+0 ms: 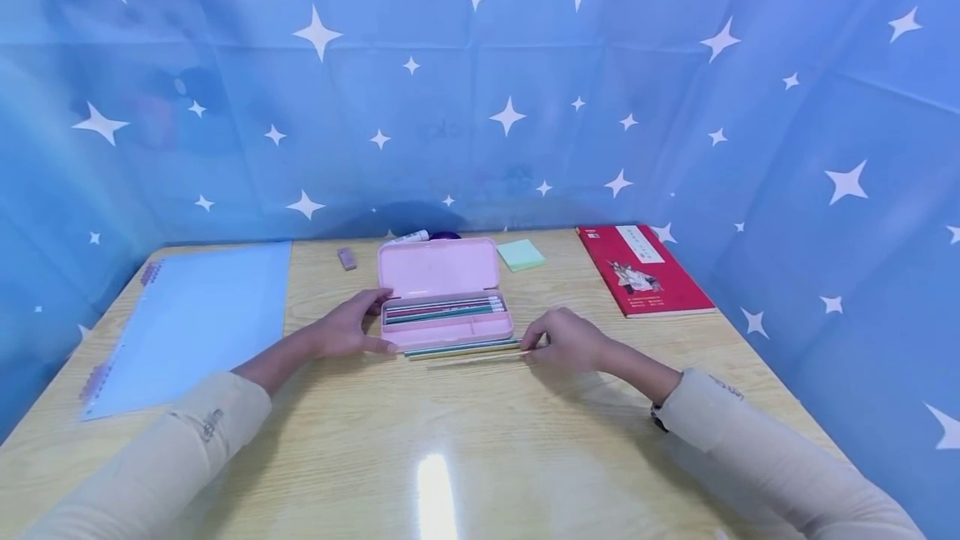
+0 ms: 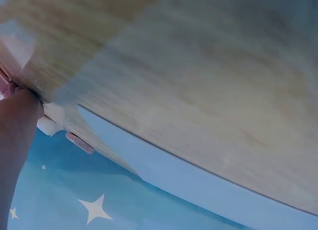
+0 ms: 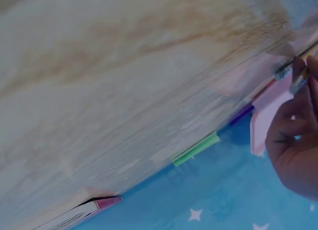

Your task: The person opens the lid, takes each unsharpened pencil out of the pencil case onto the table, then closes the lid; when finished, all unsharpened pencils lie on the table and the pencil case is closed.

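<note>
An open pink pencil case (image 1: 438, 269) lies mid-table with several pencils (image 1: 442, 308) in its tray. My left hand (image 1: 384, 323) holds the case's left end, with the thumb at the front corner and the index finger along the back. A few more pencils (image 1: 461, 348) lie on the table right in front of the case. My right hand (image 1: 528, 342) pinches their right ends. In the right wrist view the fingers (image 3: 298, 115) hold a pencil tip (image 3: 299, 80) beside the pink lid (image 3: 268, 108). The left wrist view shows only a finger (image 2: 17, 120) by the case's edge.
A blue folder (image 1: 195, 319) lies at the left and a red book (image 1: 641, 269) at the right. A small eraser (image 1: 347, 257), a white tube (image 1: 408, 237) and a green sticky pad (image 1: 521, 255) sit behind the case. Blue star-printed cloth walls the wooden table (image 1: 450, 440).
</note>
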Demonstrator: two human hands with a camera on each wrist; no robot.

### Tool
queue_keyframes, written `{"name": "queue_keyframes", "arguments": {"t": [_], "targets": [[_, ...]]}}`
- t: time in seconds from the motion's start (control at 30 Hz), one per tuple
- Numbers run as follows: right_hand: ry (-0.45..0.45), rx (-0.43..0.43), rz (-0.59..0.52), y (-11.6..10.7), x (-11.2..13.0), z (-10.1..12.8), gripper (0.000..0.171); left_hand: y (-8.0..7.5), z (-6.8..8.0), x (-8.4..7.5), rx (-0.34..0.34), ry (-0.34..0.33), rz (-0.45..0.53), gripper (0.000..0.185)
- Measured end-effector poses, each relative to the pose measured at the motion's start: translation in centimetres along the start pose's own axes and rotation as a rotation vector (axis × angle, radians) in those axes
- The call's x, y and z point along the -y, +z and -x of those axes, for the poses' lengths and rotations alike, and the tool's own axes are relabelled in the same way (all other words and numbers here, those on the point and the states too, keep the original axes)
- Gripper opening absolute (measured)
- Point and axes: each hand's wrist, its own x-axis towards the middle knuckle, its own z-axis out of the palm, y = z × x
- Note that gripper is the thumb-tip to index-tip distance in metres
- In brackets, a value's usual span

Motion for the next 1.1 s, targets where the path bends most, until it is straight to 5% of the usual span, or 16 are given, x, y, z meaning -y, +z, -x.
{"name": "queue_keyframes", "arguments": {"t": [0.47,0.73,1.1], "targets": [[-0.078,-0.004,-0.032,0.3,0.2,-0.5,0.012,0.0,-0.1,0.1,0.025,-0.013,-0.004,0.108],[-0.023,-0.056,-0.085,0.6,0.2,-1.1,0.010,-0.2,-0.2,-0.1,0.014,-0.008,0.013,0.108],[-0.054,-0.063,-0.015,1.3,0.2,-1.4,0.007,0.1,-0.3,0.1,0.019,-0.017,0.011,0.110]]}}
